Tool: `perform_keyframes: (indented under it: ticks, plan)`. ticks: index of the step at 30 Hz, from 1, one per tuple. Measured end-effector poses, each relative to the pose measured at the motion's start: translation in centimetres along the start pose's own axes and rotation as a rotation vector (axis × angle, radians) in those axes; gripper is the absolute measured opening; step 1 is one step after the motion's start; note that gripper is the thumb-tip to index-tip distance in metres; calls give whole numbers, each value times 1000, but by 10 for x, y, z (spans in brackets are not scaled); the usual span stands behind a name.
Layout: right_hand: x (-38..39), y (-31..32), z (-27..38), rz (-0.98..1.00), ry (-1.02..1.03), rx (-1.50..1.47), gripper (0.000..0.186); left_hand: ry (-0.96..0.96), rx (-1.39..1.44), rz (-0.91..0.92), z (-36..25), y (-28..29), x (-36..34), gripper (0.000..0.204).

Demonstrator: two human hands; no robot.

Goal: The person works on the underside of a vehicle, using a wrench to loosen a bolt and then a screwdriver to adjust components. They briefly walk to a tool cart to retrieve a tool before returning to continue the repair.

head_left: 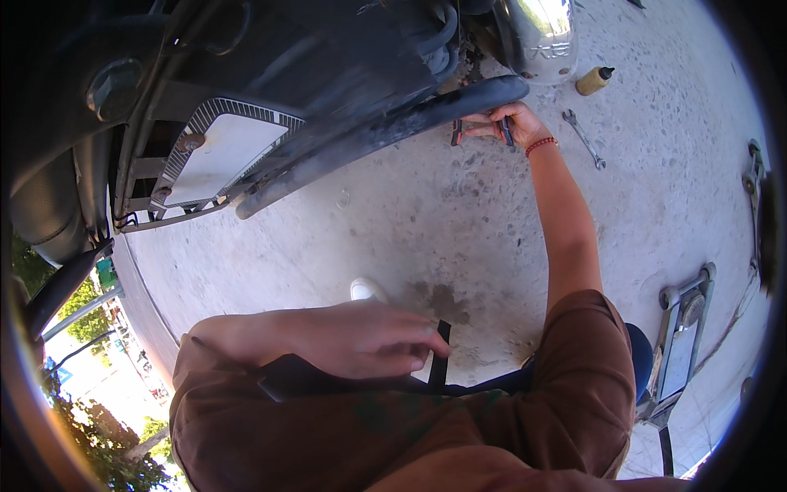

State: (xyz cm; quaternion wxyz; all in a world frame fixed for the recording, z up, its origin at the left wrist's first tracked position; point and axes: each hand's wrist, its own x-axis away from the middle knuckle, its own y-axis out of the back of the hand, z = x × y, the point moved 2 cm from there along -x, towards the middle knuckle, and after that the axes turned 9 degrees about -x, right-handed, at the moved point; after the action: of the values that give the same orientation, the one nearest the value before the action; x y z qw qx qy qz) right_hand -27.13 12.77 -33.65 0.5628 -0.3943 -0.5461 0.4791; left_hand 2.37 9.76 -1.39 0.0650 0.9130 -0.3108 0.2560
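My right hand (520,123) reaches far forward, below the end of a thick dark tube (385,127) on the vehicle. It is closed on a pair of pliers (507,131) with red-and-black handles spread wide, fingers reaching between them. The jaws are hidden behind the tube. A red bead bracelet circles that wrist. My left hand (385,340) hovers in front of my body, its fingers loosely bent and apart, with nothing seen in it. Its fingertips overlap a black strap (440,361); whether they touch it I cannot tell.
A silver wrench (584,139) and a yellowish bottle (592,81) with a black cap lie on the concrete floor (426,221). A shiny rounded metal part (541,41) is beyond my right hand. At left sits a framed white plate (238,152); a metal floor jack (687,336) stands right.
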Motion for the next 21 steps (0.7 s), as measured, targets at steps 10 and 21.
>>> perform_keyframes:
  ticks: [10,21]
  plan:
    - [12,0,18,-61,7,37,63,271,-262,-802,155,49,-132,46]
    - [10,-15,48,-271,-46,304,59,72,444,-951,242,171,-241,20]
